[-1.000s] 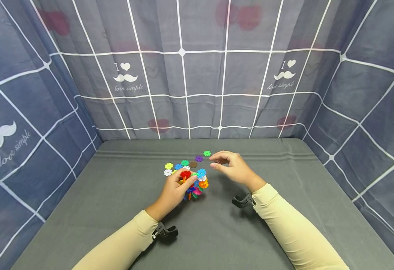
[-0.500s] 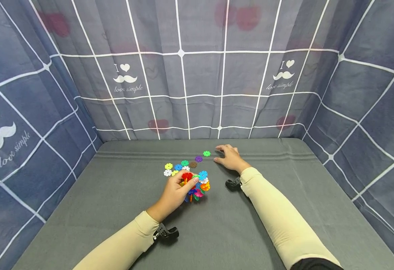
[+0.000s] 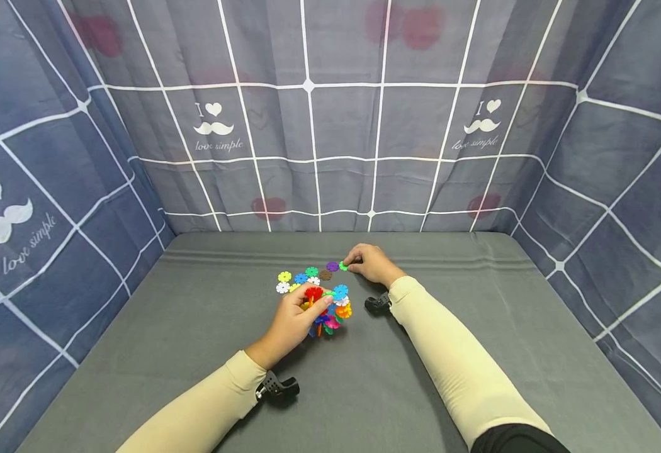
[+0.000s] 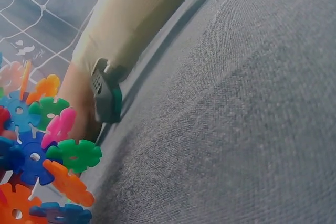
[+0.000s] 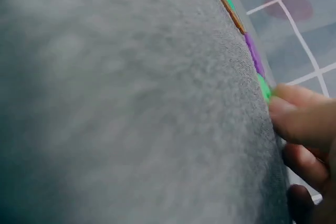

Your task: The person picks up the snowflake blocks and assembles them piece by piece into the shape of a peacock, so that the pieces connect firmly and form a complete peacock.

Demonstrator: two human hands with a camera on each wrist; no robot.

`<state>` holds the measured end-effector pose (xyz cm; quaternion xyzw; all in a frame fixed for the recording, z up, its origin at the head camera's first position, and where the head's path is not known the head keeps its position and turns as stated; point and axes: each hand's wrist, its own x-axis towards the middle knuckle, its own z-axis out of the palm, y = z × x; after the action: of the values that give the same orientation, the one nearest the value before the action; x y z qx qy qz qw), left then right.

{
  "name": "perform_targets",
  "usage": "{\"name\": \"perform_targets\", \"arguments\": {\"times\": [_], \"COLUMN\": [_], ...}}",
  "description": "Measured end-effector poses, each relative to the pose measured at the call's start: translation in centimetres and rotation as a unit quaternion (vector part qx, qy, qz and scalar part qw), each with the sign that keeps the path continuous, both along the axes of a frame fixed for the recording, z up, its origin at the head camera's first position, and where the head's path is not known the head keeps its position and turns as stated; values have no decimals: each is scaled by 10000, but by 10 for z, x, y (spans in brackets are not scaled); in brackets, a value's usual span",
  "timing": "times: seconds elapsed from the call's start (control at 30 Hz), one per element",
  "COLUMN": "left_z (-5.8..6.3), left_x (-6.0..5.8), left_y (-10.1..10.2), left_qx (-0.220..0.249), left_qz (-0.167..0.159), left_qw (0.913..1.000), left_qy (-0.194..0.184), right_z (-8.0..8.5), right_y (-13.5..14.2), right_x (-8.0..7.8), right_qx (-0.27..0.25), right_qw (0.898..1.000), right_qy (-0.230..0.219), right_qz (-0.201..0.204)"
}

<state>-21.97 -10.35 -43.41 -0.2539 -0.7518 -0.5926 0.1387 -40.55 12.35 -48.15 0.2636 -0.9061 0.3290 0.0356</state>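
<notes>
My left hand (image 3: 287, 324) grips a ball-like cluster of interlocked plastic snowflake discs (image 3: 332, 323), many-coloured, above the grey cloth. Its blue, green, pink and orange discs (image 4: 34, 157) fill the lower left of the left wrist view, where the fingers are mostly hidden. Farther back, my right hand (image 3: 374, 264) pinches a light green snowflake disc (image 3: 344, 266) by its edge between thumb and fingers. From the right wrist, that green disc (image 5: 263, 87) shows low at the cloth, at the fingertips. Just left of it lies a purple disc (image 3: 332, 267).
Loose discs lie flat behind the left hand: brown (image 3: 325, 275), green (image 3: 311, 272), blue (image 3: 300, 278), yellow (image 3: 284, 277) and white (image 3: 282, 287). A checked curtain (image 3: 342, 126) encloses the back and sides of the grey-covered table (image 3: 223, 302). Each wrist wears a black camera mount.
My right hand reached back and left to the light green disc and now pinches it; the disc has shifted slightly toward me, beside the purple one. The left hand keeps its hold on the cluster.
</notes>
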Motion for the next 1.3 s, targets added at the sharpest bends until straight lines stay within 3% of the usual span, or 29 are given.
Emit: {"name": "perform_targets", "arguments": {"times": [0.17, 0.43, 0.6, 0.77, 0.83, 0.93, 1.07, 1.2, 1.3], "left_z": [-2, -3, -1, 1, 0, -11, -26, -26, -26], "left_x": [0, 1, 2, 2, 1, -7, -18, -21, -22], "left_y": [-1, -2, 0, 2, 2, 1, -1, -2, -3], "left_qx": [23, 63, 92, 141, 180, 196, 59, -124, -428], "left_qz": [97, 8, 74, 370, 406, 442, 543, 495, 469], "left_qw": [9999, 9999, 9999, 9992, 9990, 9988, 9984, 9978, 9940], "left_qy": [-29, -89, -53, -38, -67, -47, 109, 419, 890], "right_z": [1, -7, 1, 24, 38, 60, 83, 96, 98], "right_y": [-1, 1, 4, 12, 16, 20, 20, 13, 7], "right_x": [18, 40, 56, 69, 77, 88, 103, 115, 120], "right_qx": [-66, -5, -191, -1175, -1609, -1925, -2028, -1842, -1636], "right_qw": [9990, 9914, 9922, 9894, 9830, 9744, 9642, 9554, 9544], "right_qy": [-133, 645, 544, 283, 174, 83, 271, 710, 869], "right_qz": [427, 1135, 1103, 806, 870, 1157, 1686, 2194, 2340]}}
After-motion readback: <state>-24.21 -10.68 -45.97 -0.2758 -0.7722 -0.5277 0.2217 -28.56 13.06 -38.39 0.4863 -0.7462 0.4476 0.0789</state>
